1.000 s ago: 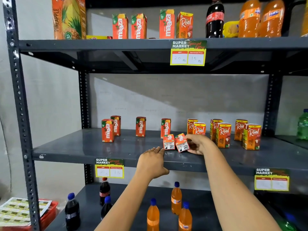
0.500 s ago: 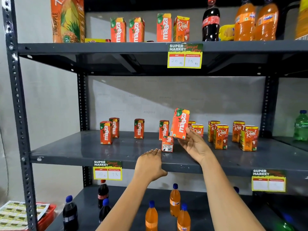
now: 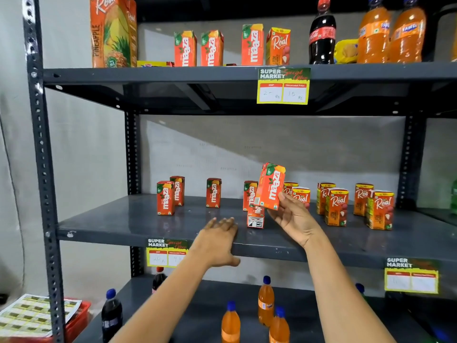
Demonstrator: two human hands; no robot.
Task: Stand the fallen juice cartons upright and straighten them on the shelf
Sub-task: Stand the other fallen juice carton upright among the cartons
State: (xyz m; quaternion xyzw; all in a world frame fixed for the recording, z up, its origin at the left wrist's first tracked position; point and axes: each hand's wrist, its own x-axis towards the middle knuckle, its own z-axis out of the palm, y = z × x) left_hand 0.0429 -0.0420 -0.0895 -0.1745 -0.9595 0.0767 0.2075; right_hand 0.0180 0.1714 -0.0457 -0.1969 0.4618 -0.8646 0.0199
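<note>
My right hand point(image 3: 293, 219) holds an orange Maaza carton point(image 3: 270, 186) lifted above the middle shelf point(image 3: 123, 224), tilted slightly right. Just below it a second Maaza carton point(image 3: 255, 217) lies fallen, its white base facing me. My left hand point(image 3: 218, 240) rests flat on the shelf's front edge, fingers apart, holding nothing, a little left of the fallen carton. Several Maaza cartons point(image 3: 165, 198) stand upright to the left and behind. Several Real cartons point(image 3: 336, 207) stand upright on the right.
The top shelf point(image 3: 173, 74) carries a large pineapple carton point(image 3: 112, 30), small cartons, a cola bottle point(image 3: 322, 30) and orange soda bottles. The bottom shelf holds orange bottles point(image 3: 265, 302) and dark bottles point(image 3: 111, 313). A red tray with printed sheets point(image 3: 37, 318) sits at lower left.
My right hand picked one fallen Maaza carton off the shelf and raised it, turning it nearly upright. The other carton stayed lying down. My left hand kept its place on the shelf edge.
</note>
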